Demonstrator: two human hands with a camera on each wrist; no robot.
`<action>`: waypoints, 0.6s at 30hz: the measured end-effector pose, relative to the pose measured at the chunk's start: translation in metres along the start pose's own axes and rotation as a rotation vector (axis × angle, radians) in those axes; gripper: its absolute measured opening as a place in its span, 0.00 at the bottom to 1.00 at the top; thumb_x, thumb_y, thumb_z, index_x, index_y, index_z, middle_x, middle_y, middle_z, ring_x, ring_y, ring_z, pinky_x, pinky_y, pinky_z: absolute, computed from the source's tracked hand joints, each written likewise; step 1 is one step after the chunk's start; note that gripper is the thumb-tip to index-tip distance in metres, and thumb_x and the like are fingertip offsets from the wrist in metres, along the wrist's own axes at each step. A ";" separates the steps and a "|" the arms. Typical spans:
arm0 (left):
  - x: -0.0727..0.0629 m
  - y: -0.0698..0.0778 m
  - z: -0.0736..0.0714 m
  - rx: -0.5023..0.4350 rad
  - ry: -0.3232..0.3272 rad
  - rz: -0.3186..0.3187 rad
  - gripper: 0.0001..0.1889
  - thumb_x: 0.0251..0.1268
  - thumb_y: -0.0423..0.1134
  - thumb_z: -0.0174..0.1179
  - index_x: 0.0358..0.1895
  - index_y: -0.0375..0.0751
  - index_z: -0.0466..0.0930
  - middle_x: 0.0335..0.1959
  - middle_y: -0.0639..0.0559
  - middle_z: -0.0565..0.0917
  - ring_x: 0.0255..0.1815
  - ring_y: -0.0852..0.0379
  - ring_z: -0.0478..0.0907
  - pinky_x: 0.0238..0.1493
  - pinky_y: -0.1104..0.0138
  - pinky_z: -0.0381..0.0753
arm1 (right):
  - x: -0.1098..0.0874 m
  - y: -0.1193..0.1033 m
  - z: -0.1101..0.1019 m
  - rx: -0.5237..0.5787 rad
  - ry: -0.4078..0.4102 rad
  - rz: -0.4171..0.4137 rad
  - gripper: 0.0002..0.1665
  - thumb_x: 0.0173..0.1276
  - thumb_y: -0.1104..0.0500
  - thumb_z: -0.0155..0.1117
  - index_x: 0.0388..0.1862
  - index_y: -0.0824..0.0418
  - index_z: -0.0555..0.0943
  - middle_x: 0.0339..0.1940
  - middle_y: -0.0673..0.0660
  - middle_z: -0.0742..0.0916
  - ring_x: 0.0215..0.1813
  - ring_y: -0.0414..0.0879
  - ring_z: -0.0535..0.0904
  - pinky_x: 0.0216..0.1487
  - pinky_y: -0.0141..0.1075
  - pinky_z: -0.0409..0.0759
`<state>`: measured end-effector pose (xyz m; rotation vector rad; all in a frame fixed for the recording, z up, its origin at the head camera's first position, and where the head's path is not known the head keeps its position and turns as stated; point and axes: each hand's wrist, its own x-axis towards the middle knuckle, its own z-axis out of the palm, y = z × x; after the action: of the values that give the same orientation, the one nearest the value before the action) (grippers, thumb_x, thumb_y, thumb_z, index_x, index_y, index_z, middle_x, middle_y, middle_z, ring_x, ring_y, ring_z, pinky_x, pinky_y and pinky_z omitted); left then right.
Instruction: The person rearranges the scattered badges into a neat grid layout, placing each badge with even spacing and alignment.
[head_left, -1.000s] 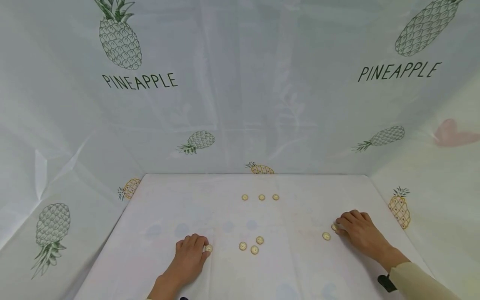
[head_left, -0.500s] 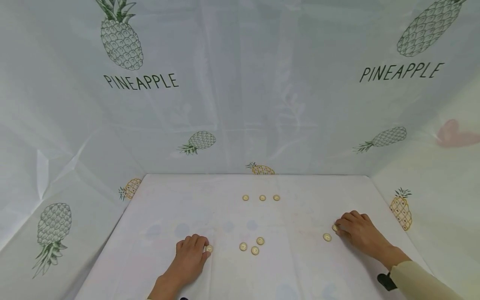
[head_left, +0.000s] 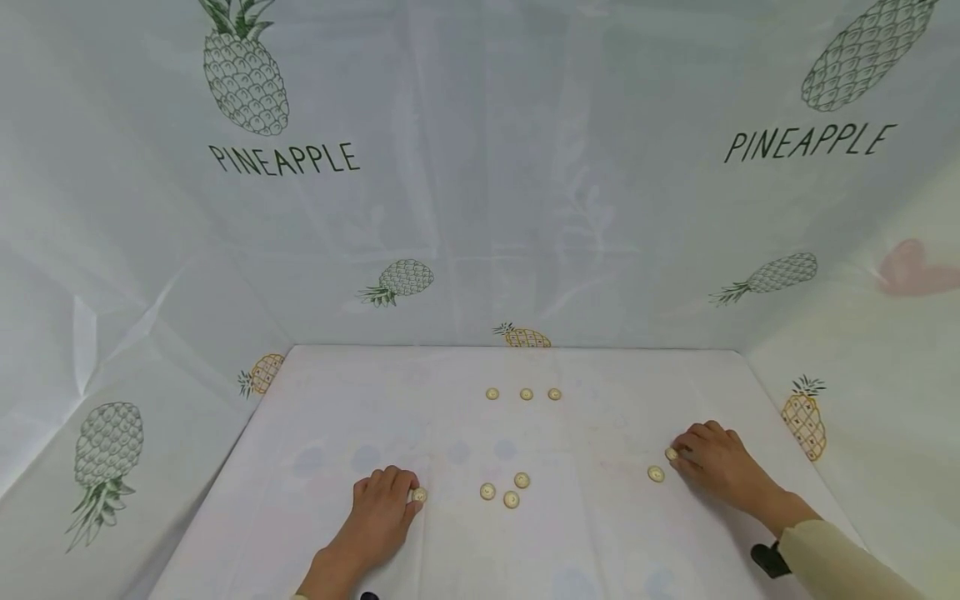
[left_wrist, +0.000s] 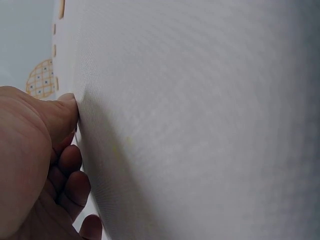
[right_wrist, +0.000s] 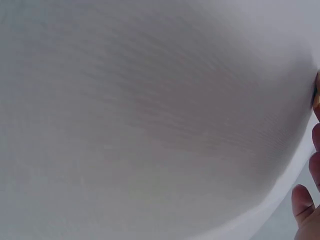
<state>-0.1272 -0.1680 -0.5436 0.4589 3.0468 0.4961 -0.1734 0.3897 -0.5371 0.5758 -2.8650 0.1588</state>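
In the head view I see the left hand (head_left: 381,507) pinching a button (head_left: 420,495) well in from the tabletop's (head_left: 360,400) left edge, the right hand (head_left: 717,465) another button (head_left: 671,454) near the right edge, with a loose button (head_left: 656,474) beside it, three clustered buttons (head_left: 512,500) between the hands, three lined-up buttons (head_left: 527,394) toward the far edge. The left wrist view shows thumb (left_wrist: 62,115) against cloth, button hidden; the right, mere fingertips (right_wrist: 302,201), grip unclear.
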 end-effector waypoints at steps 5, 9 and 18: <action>0.000 0.000 0.001 -0.008 0.000 0.002 0.12 0.72 0.43 0.69 0.50 0.49 0.76 0.48 0.54 0.77 0.51 0.54 0.71 0.60 0.43 0.69 | 0.002 0.000 0.000 0.013 -0.013 0.030 0.10 0.64 0.56 0.79 0.41 0.55 0.86 0.41 0.50 0.84 0.47 0.51 0.77 0.45 0.49 0.71; 0.000 0.000 0.000 -0.012 0.003 0.003 0.12 0.72 0.43 0.69 0.49 0.49 0.76 0.48 0.55 0.77 0.50 0.54 0.72 0.59 0.43 0.69 | 0.001 0.001 0.001 -0.044 0.067 -0.034 0.14 0.58 0.56 0.81 0.39 0.55 0.84 0.39 0.49 0.84 0.45 0.51 0.76 0.44 0.49 0.70; 0.000 0.000 0.002 -0.007 0.013 0.004 0.12 0.72 0.43 0.69 0.50 0.49 0.76 0.47 0.55 0.77 0.50 0.53 0.72 0.59 0.43 0.70 | -0.001 0.007 0.007 -0.120 0.184 -0.173 0.14 0.60 0.52 0.75 0.39 0.56 0.82 0.39 0.50 0.82 0.44 0.50 0.75 0.44 0.49 0.70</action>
<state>-0.1274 -0.1678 -0.5454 0.4633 3.0557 0.5119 -0.1762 0.3954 -0.5446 0.7395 -2.6117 0.0112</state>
